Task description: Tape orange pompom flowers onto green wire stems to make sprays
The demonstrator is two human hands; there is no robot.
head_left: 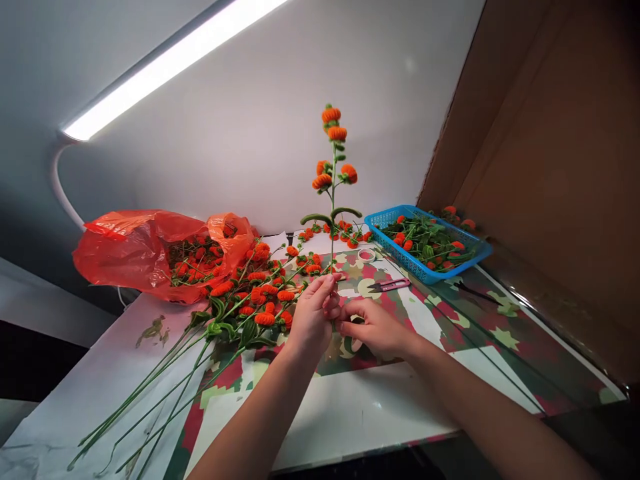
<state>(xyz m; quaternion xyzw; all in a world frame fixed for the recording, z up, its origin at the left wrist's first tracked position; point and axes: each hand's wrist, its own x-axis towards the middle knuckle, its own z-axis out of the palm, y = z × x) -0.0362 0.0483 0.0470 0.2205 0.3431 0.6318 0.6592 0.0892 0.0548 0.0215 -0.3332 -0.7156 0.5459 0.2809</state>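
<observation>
Upright in the middle of the head view stands an orange pipe-cleaner flower stem (333, 200), with several orange blooms and two curled green leaves. My left hand (316, 305) is closed around its lower part, thumb uppermost. Just right of it, my right hand (371, 325) pinches with thumb and forefinger at the stem's lower end; whether it grips the stem itself or a strip of tape is too small to make out. Finished-looking orange flower stems (260, 300) lie in a heap to the left of my hands, their long green stalks pointing toward me.
An orange plastic bag (130, 250) full of small blooms lies at back left. A blue basket (430, 277) of green and orange pieces stands at back right. Pink thread snips (395, 285) and a tape roll (367, 255) lie beyond my hands. A lamp (175, 67) hangs overhead.
</observation>
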